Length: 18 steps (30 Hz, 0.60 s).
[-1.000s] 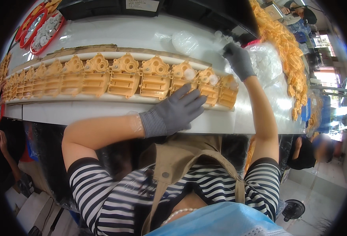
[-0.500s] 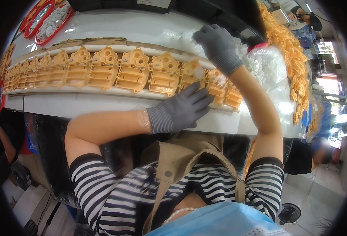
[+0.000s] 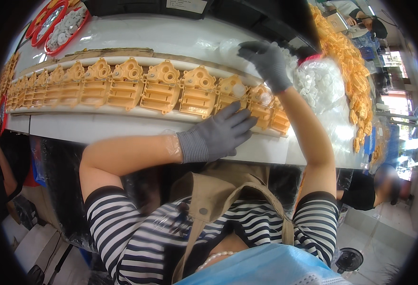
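Note:
A long row of yellow-orange plastic housings (image 3: pixel 198 97) lies on a pale strip along the table. My left hand (image 3: pixel 218 133), in a grey glove, has its fingers spread, with the fingertips over the near edge of the housings at the right part of the row. Translucent white round pieces (image 3: pixel 239 90) sit on two housings there. My right hand (image 3: pixel 268 64), gloved alike, hovers beyond the row beside a heap of translucent white parts. Its fingers point left and look apart; nothing shows between them.
A clear bag of white discs (image 3: pixel 319 83) stands to the right, beside a large pile of yellow-orange parts (image 3: pixel 353 90). Red baskets (image 3: pixel 65 46) with white parts are at the far left. Black bins (image 3: pixel 256 19) line the back. Other people work at both sides.
My right hand has turned and shifted slightly, its fingers now stretching left instead of bunched up. My left hand stays nearly where it was.

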{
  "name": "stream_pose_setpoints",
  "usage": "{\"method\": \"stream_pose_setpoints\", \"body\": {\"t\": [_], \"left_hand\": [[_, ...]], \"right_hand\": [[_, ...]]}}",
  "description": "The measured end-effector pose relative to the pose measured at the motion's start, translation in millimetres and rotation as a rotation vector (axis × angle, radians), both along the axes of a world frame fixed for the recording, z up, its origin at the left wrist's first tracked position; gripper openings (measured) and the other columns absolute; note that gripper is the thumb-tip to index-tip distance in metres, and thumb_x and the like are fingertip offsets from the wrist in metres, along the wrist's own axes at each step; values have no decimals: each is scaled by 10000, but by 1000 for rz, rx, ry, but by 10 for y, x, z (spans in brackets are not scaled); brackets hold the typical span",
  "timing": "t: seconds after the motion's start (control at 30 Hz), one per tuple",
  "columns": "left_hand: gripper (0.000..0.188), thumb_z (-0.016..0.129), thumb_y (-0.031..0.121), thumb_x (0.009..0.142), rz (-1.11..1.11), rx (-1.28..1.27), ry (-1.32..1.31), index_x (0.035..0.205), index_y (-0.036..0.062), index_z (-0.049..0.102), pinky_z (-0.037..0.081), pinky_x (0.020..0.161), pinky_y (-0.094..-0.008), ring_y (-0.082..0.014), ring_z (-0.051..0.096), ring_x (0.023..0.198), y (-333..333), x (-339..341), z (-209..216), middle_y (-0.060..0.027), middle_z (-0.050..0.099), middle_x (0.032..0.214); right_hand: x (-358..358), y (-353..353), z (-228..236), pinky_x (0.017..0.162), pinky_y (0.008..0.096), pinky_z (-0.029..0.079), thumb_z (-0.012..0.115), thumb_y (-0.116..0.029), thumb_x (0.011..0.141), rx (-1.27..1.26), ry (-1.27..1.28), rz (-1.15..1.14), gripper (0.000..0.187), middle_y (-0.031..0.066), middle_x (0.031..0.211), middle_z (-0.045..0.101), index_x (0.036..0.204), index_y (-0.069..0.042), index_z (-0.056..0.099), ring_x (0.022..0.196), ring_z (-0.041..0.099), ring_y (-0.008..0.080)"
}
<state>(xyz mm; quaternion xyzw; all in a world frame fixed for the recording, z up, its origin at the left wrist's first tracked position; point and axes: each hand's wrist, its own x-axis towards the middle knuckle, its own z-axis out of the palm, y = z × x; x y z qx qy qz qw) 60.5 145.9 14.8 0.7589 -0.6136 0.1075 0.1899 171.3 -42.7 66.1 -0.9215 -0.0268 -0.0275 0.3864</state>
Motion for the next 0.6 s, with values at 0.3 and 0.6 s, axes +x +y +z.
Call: {"method": "stream_pose_setpoints", "body": {"t": [0.3,0.6], "left_hand": [[550,685,396,758,4,52,35,1201,86,582,162,1167,-514,-302,347,1355,46,-23,77,-158,442,1385],[516,678,343,771,171,13,93,1191,58,584,232,1130,-531,-346,392,1302,558,-129,204,-169,465,1360]], "right_hand": [[-236,-233,378,648,226,479,656,-200,899,1044,296,-83,223,14,865,646,1067,-54,668,787,590,115],[-687,287,331,596,219,465,700,-196,853,905,467,-84,323,13,898,646,1077,29,640,698,540,77]]}}
